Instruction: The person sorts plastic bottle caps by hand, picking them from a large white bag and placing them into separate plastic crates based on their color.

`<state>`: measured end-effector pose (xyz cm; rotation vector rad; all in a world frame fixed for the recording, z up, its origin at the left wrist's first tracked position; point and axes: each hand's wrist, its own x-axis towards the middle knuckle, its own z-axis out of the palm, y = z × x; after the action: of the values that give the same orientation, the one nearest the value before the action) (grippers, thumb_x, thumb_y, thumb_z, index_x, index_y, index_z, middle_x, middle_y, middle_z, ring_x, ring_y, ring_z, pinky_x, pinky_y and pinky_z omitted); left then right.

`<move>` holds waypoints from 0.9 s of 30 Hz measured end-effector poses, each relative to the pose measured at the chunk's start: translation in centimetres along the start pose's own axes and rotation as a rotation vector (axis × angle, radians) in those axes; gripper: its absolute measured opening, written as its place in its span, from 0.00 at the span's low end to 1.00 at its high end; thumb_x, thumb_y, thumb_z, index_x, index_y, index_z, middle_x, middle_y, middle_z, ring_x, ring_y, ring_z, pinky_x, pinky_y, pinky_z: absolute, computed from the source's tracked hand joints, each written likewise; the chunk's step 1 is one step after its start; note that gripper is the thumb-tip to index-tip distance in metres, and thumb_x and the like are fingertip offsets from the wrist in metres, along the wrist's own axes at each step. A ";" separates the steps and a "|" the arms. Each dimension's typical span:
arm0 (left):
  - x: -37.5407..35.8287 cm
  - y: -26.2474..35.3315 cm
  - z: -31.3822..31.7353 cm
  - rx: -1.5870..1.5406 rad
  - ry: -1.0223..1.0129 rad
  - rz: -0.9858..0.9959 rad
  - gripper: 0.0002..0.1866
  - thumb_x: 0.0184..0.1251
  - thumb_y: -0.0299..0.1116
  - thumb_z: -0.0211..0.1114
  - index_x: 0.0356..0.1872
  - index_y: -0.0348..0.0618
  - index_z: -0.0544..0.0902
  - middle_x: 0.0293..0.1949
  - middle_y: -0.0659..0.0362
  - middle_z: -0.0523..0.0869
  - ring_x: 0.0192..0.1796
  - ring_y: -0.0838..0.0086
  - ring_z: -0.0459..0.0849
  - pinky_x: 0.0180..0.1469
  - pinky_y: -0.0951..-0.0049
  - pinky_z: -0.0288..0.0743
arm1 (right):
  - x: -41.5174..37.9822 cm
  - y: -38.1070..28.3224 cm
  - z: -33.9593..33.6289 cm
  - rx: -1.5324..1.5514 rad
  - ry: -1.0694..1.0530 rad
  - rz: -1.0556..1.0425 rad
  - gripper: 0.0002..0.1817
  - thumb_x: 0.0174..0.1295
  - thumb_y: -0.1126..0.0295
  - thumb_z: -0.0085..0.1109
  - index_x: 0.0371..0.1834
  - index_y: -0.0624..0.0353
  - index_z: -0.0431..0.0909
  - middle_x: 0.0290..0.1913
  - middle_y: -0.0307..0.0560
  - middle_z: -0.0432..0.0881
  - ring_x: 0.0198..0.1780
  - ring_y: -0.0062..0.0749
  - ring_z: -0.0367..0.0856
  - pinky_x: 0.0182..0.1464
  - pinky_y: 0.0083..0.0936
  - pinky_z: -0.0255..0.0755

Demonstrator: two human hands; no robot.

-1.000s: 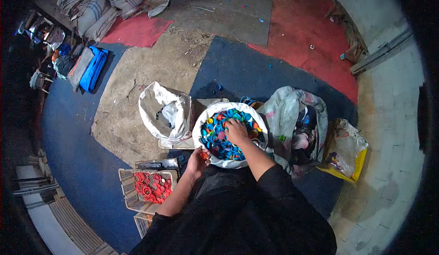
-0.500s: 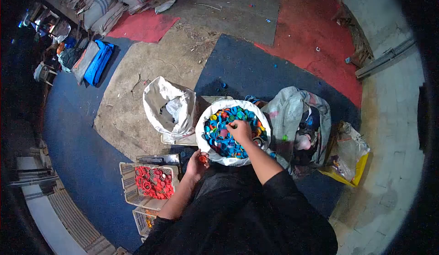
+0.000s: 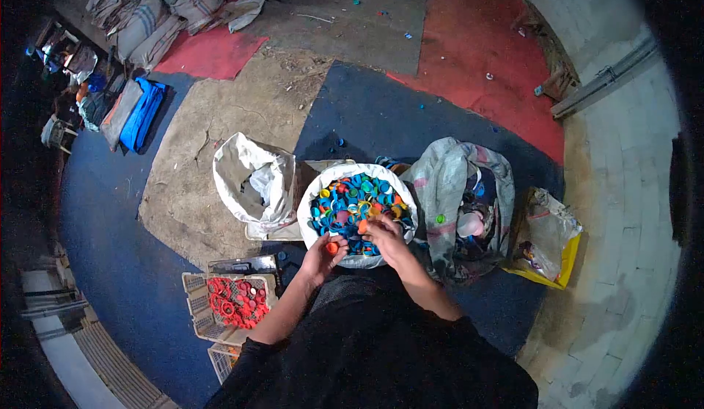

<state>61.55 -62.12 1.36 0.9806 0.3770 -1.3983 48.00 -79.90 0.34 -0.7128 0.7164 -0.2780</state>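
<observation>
A round white sack (image 3: 306, 202) full of mostly blue plastic caps (image 3: 352, 198) stands in front of me. My left hand (image 3: 320, 259) is at the sack's near left edge, its fingers curled round an orange-red cap (image 3: 332, 248). Over the near part of the caps, my right hand (image 3: 386, 240) holds an orange cap (image 3: 363, 226) at its fingertips. The two hands are close together but apart.
Left of the sack is an open white sack (image 3: 282, 189). A crate (image 3: 192, 299) of red caps (image 3: 238, 300) stands at lower left, with another crate (image 3: 220, 361) below it. On the right are a grey sack (image 3: 440, 167) and a yellow-edged bag (image 3: 568, 258).
My right hand has come back toward my body and nearer my left hand, with an orange cap now visible in it. The whole view has shifted slightly.
</observation>
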 end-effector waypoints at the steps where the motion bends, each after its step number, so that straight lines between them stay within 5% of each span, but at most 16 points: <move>1: 0.0 0.2 0.7 0.019 -0.012 -0.013 0.24 0.82 0.49 0.46 0.54 0.38 0.80 0.49 0.56 0.87 0.53 0.68 0.86 0.61 0.71 0.79 | 0.0 0.3 -0.1 -0.132 -0.015 -0.095 0.13 0.68 0.70 0.64 0.54 0.61 0.82 0.51 0.42 0.85 0.50 0.23 0.83 0.49 0.24 0.77; 5: 0.7 0.5 2.1 0.030 -0.083 -0.036 0.25 0.81 0.50 0.48 0.55 0.37 0.79 0.49 0.54 0.87 0.53 0.66 0.87 0.60 0.68 0.82 | -1.3 -2.3 2.7 -0.701 -0.189 -0.436 0.12 0.68 0.70 0.64 0.52 0.62 0.84 0.49 0.42 0.87 0.49 0.23 0.84 0.52 0.26 0.77; 8: 1.8 0.1 1.7 0.034 -0.152 -0.073 0.24 0.81 0.51 0.48 0.55 0.39 0.79 0.50 0.55 0.86 0.53 0.69 0.87 0.58 0.69 0.83 | -2.0 -2.9 4.7 -1.097 -0.296 -0.601 0.10 0.61 0.70 0.65 0.44 0.59 0.86 0.41 0.45 0.88 0.49 0.34 0.85 0.50 0.32 0.75; 10: 2.4 -0.4 0.8 -0.023 -0.203 -0.077 0.24 0.81 0.53 0.47 0.56 0.42 0.78 0.48 0.57 0.86 0.50 0.70 0.87 0.53 0.69 0.84 | -1.7 -1.3 4.3 -1.364 -0.365 -0.817 0.14 0.58 0.62 0.67 0.43 0.56 0.86 0.48 0.42 0.87 0.54 0.41 0.84 0.57 0.42 0.72; 12: 2.4 -0.2 0.7 -0.082 -0.252 -0.077 0.24 0.82 0.54 0.46 0.57 0.44 0.78 0.47 0.59 0.86 0.47 0.71 0.87 0.47 0.70 0.84 | -1.7 -0.7 4.1 -1.387 -0.402 -0.867 0.13 0.59 0.64 0.68 0.45 0.57 0.86 0.53 0.43 0.86 0.57 0.42 0.83 0.60 0.40 0.72; 13: 0.9 0.1 2.9 -0.073 -0.007 -0.041 0.22 0.82 0.53 0.47 0.50 0.46 0.79 0.39 0.61 0.86 0.38 0.74 0.85 0.36 0.74 0.80 | -1.6 -0.8 4.0 -1.245 -0.382 -0.809 0.13 0.60 0.65 0.68 0.46 0.57 0.86 0.54 0.45 0.85 0.58 0.43 0.82 0.62 0.40 0.72; 15: 2.1 -0.5 -0.9 -0.124 -0.087 -0.042 0.21 0.82 0.53 0.48 0.45 0.47 0.80 0.34 0.63 0.85 0.33 0.76 0.82 0.32 0.76 0.75 | -1.6 -1.9 3.1 -1.009 -0.274 -0.629 0.16 0.62 0.69 0.69 0.52 0.61 0.84 0.59 0.50 0.83 0.65 0.43 0.78 0.67 0.37 0.70; 17: 1.3 -0.1 -0.8 -0.124 0.030 -0.019 0.21 0.81 0.53 0.50 0.35 0.49 0.78 0.26 0.65 0.81 0.24 0.76 0.74 0.28 0.77 0.66 | -0.4 -2.0 0.1 -0.941 0.024 -0.539 0.20 0.61 0.71 0.69 0.58 0.59 0.81 0.59 0.51 0.83 0.63 0.40 0.79 0.64 0.35 0.71; 19: 0.8 -0.3 -2.9 -0.127 0.028 0.007 0.21 0.81 0.52 0.50 0.34 0.49 0.78 0.26 0.65 0.81 0.23 0.75 0.73 0.29 0.75 0.67 | 1.4 -1.4 -3.1 -1.054 0.437 -0.490 0.23 0.59 0.67 0.70 0.58 0.58 0.81 0.55 0.53 0.83 0.59 0.46 0.80 0.62 0.36 0.73; 22: 0.0 -0.5 -4.4 -0.135 0.084 0.044 0.18 0.80 0.50 0.50 0.33 0.50 0.77 0.25 0.65 0.80 0.21 0.75 0.71 0.28 0.72 0.67 | 4.3 3.0 -7.2 -1.471 0.445 -0.443 0.35 0.54 0.55 0.74 0.64 0.56 0.77 0.69 0.64 0.70 0.68 0.57 0.70 0.68 0.44 0.67; 23: -0.2 -0.6 -4.9 -0.136 0.100 0.042 0.18 0.80 0.50 0.51 0.34 0.50 0.77 0.25 0.65 0.80 0.21 0.75 0.71 0.28 0.72 0.67 | 4.4 4.3 -6.7 -1.425 0.401 -0.447 0.39 0.52 0.51 0.75 0.67 0.53 0.75 0.75 0.66 0.59 0.73 0.60 0.64 0.70 0.45 0.66; 27: -0.1 -1.2 -6.6 -0.164 0.085 0.033 0.17 0.79 0.49 0.52 0.34 0.50 0.78 0.26 0.65 0.80 0.21 0.75 0.71 0.28 0.71 0.68 | 4.3 6.4 -1.5 -1.205 0.195 -0.438 0.42 0.52 0.58 0.77 0.73 0.51 0.70 0.78 0.67 0.52 0.76 0.59 0.60 0.72 0.42 0.64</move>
<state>62.48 -56.94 -2.74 0.9085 0.5279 -1.2771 50.10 -77.98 -6.99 -2.0228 0.8841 -0.3010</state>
